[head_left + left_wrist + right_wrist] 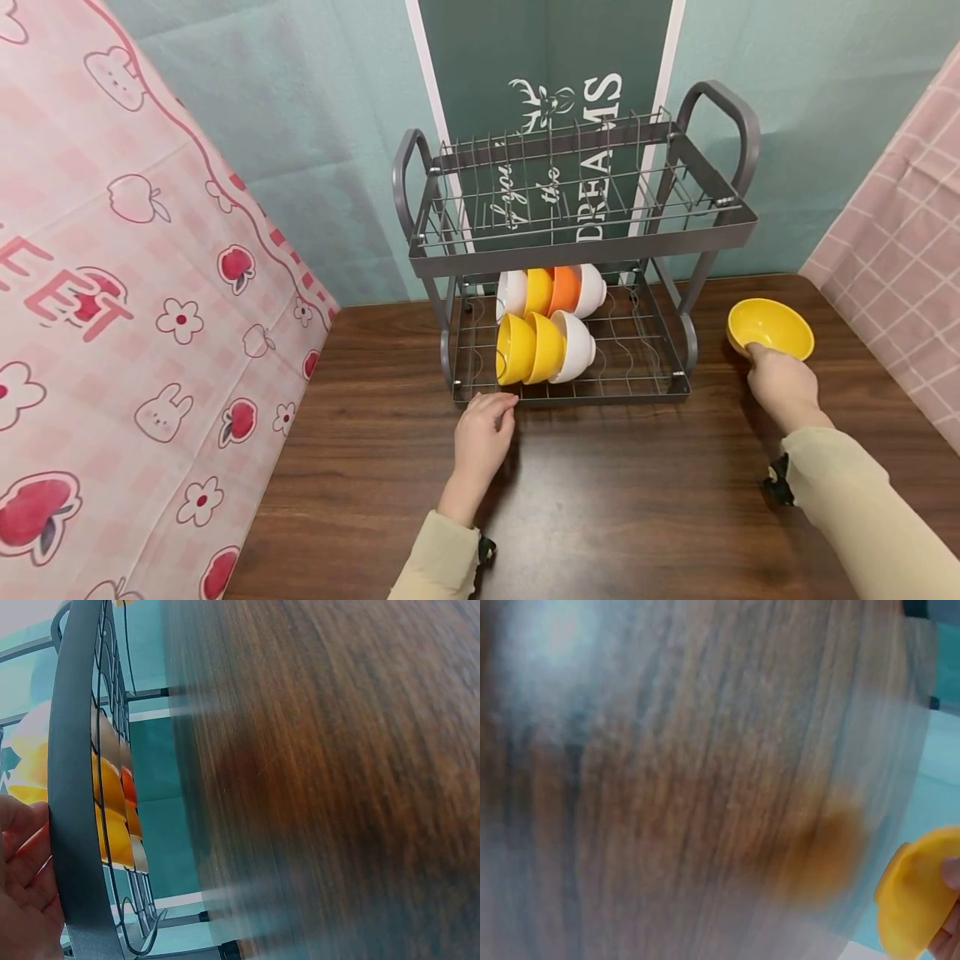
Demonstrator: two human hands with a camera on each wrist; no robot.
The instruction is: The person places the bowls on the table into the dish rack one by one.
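Note:
At the right, my right hand point(783, 385) pinches the near rim of a yellow bowl point(772, 325). The bowl faces mouth up, and in the right wrist view the yellow bowl point(915, 892) shows above its blurred reflection on the table. My left hand point(483, 433) has its fingertips at the front rail of a grey two-tier dish rack point(585, 254), holding nothing; the left wrist view shows this hand point(28, 877) against the rail point(75, 780). Just behind those fingertips, a front row of two yellow bowls point(513, 350) and a white bowl point(576, 346) lies on its side on the lower tier.
Behind the front row, a second row holds white, yellow and orange bowls point(566, 287). The upper tier is wire with a curved handle point(723, 125) at each end. Brown wooden table point(600, 500) lies in front. Teal cloth point(337, 167) and pink cloths point(907, 242) stand around it.

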